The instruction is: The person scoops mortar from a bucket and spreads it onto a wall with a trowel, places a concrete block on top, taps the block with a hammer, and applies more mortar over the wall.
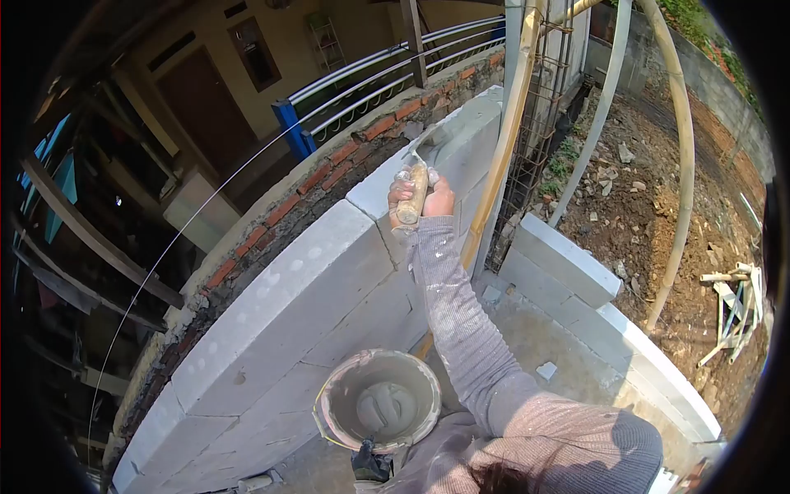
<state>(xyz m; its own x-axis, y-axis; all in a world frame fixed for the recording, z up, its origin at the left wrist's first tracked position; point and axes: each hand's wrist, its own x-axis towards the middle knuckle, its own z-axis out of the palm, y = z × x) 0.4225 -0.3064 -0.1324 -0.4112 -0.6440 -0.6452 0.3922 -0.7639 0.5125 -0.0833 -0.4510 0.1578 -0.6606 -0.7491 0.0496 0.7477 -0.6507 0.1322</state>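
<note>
My right hand [422, 196], bare and smeared with mortar, is closed round the wooden handle of a trowel [417, 185]. The trowel's metal neck and blade point away from me, over the top of a pale block wall [288, 272]. Grey mortar [453, 132] lies about the blade at the wall's far end. At the bottom, my left hand [372, 465], in what looks like a dark glove, grips the near rim of a bucket [428, 375]. Its fingers are partly hidden. Wet grey mortar [387, 409] sits inside the bucket.
An old brick wall [337, 165] runs just behind the block wall. Bamboo poles [504, 156] and a rebar column [539, 115] stand at the far end. A thin string [197, 206] crosses the left. Lower blocks [568, 259] border rubble-strewn soil [634, 198] on the right.
</note>
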